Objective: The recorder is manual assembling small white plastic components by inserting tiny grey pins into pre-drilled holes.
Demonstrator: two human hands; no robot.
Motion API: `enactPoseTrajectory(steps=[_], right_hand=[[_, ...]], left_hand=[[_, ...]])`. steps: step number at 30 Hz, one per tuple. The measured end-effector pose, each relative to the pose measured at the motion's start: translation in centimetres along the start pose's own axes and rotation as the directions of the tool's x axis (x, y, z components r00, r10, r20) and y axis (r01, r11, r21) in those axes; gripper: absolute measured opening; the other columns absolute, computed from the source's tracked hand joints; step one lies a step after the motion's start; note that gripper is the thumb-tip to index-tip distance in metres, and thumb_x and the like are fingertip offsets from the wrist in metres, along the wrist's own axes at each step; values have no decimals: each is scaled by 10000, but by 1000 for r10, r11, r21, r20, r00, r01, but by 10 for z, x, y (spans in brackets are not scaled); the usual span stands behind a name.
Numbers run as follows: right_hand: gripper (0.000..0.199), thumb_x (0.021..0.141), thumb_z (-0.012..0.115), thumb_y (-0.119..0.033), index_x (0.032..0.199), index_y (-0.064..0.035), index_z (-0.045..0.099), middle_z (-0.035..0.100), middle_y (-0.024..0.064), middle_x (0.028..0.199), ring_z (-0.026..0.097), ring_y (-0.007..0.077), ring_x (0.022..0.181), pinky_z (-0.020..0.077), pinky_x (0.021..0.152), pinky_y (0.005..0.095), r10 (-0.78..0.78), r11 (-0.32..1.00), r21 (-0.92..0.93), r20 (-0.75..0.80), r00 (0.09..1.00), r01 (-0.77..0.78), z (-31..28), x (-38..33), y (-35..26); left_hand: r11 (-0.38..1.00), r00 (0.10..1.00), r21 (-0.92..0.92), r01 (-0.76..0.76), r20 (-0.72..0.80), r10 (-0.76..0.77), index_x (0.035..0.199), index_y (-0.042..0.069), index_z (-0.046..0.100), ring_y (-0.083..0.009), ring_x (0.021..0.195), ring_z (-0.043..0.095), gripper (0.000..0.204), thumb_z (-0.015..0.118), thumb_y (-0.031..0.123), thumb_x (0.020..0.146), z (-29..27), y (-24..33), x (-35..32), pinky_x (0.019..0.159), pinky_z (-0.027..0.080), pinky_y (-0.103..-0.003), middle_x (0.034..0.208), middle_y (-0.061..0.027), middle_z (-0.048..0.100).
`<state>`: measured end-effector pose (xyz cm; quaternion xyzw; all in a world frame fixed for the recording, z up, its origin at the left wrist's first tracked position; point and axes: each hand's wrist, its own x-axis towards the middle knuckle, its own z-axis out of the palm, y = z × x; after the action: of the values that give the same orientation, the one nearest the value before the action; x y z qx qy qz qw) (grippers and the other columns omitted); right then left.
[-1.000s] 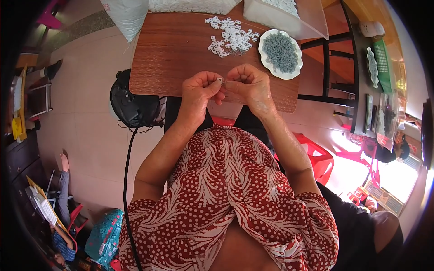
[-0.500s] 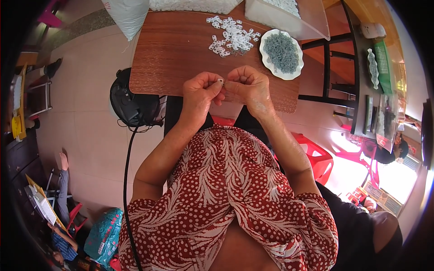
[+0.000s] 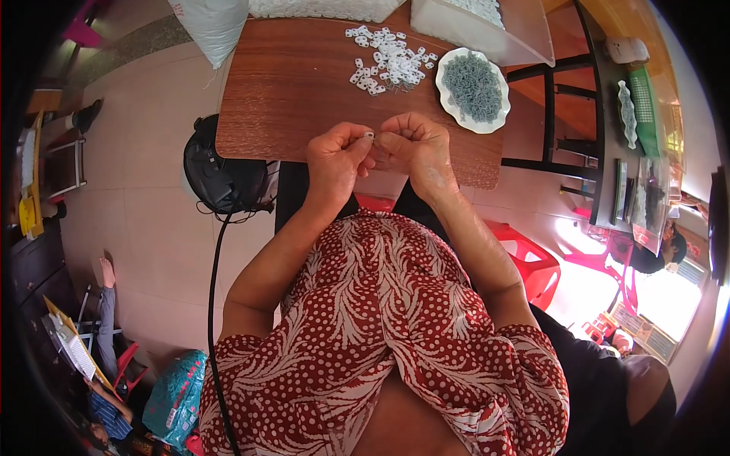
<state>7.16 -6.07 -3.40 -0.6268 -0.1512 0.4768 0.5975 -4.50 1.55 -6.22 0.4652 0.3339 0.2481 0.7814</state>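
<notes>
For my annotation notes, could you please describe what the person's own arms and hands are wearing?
Both forearms are bare, and the left hand and right hand are gloveless. Short sleeves of a red blouse with white dots and leaf shapes cover the upper arms. No rings or watch are discernible.

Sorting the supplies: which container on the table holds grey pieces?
The round white plate, heaped with grey pieces, right of the loose white pieces; the clear plastic tub behind holds white ones.

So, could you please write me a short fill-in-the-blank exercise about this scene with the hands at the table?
1. The left hand pinches a small ____ piece at its fingertips.
2. The plate holds a heap of ____ parts.
3. The loose white pieces lie to the ____ of the plate.
4. The right hand meets the left over the wooden ____.

Missing words: white; grey; left; table
</notes>
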Motion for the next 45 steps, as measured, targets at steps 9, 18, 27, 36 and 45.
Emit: enactPoseTrajectory(steps=[9, 18, 27, 36, 45], right_hand=[[91, 782, 573, 47, 859, 34, 525, 595, 69, 739, 581, 100, 615, 503, 518, 236, -90, 995, -52, -89, 992, 86, 9, 1, 11], [115, 779, 583, 32, 882, 25, 532, 594, 66, 733, 576, 98, 625, 514, 537, 223, -90, 985, -157, -105, 990, 73, 10, 10, 30], [87, 731, 616, -50, 815, -32, 628, 613, 100, 703, 598, 185, 637, 467, 588, 314, -455, 713, -633, -91, 886, 302, -22, 80, 39], [15, 688, 618, -73, 698, -67, 609, 571, 133, 690, 556, 325, 698, 442, 616, 423, -784, 172, -920, 89, 615, 352, -36, 154, 22], [105, 649, 643, -104, 696, -46, 570, 566, 143, 735, 547, 318, 745, 466, 617, 417, -699, -169, -958, 282, 657, 232, -23, 181, 31]], left_hand=[[998, 1000, -62, 23, 8, -23, 884, -38, 600, -98, 569, 559, 91, 548, 30, 855, 1, -4, 1, 476, 438, -217, 741, -73, 626], [999, 997, -21, 46, -66, -47, 848, -31, 595, -92, 544, 550, 72, 538, 12, 851, -3, -25, 6, 441, 421, -210, 695, -53, 602], [941, 972, -253, 223, -16, -235, 883, -22, 597, -146, 581, 589, 107, 588, 76, 842, -29, -18, 26, 491, 484, -259, 768, -105, 626], [934, 965, -269, 236, -49, -258, 897, -10, 598, -144, 607, 586, 116, 591, 95, 849, -35, -4, 36, 536, 483, -257, 786, -100, 626], [932, 969, -287, 220, -49, -243, 882, -9, 609, -140, 599, 579, 111, 600, 93, 843, -38, -10, 43, 535, 469, -247, 777, -91, 626]])
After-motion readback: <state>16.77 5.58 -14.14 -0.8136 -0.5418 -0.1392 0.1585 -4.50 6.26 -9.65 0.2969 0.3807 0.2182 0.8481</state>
